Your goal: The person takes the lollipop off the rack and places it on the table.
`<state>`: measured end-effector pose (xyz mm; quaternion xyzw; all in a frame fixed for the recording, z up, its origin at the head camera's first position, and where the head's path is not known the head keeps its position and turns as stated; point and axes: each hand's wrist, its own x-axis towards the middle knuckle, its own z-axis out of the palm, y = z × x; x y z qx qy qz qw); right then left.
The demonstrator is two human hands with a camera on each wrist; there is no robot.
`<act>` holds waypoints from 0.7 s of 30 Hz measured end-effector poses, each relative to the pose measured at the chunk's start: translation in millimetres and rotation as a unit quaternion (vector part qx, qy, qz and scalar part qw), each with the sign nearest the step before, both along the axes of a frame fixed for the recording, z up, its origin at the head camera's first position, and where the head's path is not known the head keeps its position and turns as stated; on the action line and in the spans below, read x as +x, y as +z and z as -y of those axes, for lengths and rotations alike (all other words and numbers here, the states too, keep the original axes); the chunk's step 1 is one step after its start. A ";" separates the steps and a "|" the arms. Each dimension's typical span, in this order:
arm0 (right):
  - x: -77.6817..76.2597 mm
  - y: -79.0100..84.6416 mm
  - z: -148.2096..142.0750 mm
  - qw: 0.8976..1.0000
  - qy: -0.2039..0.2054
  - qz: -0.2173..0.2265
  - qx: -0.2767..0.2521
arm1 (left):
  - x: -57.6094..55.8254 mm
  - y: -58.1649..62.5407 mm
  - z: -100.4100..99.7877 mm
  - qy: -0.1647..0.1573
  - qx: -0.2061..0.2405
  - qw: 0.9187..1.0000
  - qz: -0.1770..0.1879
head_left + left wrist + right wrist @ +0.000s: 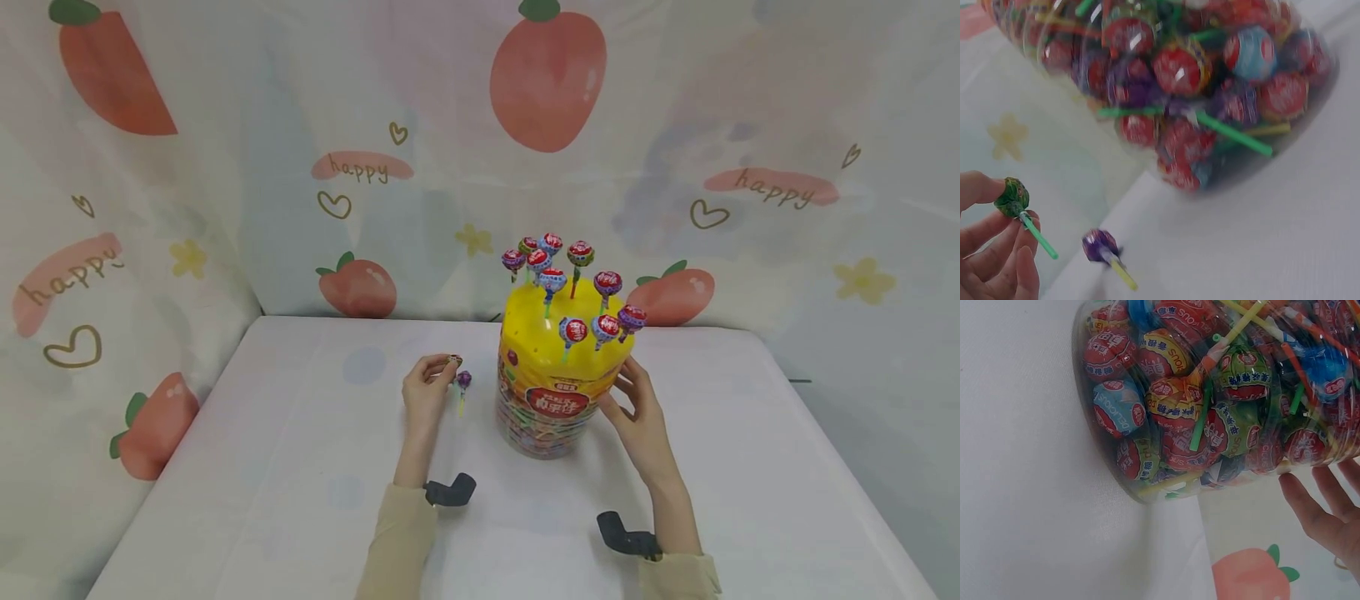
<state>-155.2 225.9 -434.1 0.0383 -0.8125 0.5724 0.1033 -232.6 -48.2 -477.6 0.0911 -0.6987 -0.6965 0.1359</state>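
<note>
My left hand [427, 390] pinches a green-wrapped lollipop [1012, 199] by its candy head, its green stick pointing down to the right in the left wrist view. Close by, a purple lollipop [463, 381] with a yellow stick lies on the table. A large clear jar [536, 429] with a yellow lid [525, 321] stands to the right, packed with wrapped lollipops. Several more lollipops [552, 282] stick up from its lid. At the jar's right side my right hand [641, 417] rests its fingers and thumb against the wall, fingertips along the jar in the right wrist view.
The jar stands on a white-covered table [300, 467], right of its middle. Behind and beside the table hangs a backdrop [442, 75] printed with fruit, hearts and lettering. A dark wrist mount [452, 490] juts from each forearm over the tabletop.
</note>
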 end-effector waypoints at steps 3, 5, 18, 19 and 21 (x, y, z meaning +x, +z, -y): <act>1.2 1.1 0.8 1.000 0.000 0.002 -0.005 | -3.1 -8.1 3.6 0.000 -0.017 1.000 0.022; 1.9 1.5 1.2 1.000 0.001 0.002 -0.007 | -5.1 -14.1 6.1 -0.001 -0.025 0.999 0.031; -1.0 -0.3 0.8 1.000 -0.001 0.003 -0.004 | -17.0 -33.5 14.2 0.013 -0.121 0.992 0.046; -0.9 -0.1 0.7 1.000 -0.002 0.003 -0.005 | -17.6 -34.3 14.0 0.015 -0.129 0.990 0.046; -0.8 0.1 0.6 1.000 -0.002 0.001 -0.005 | -18.4 -36.2 13.4 0.018 -0.144 0.988 0.044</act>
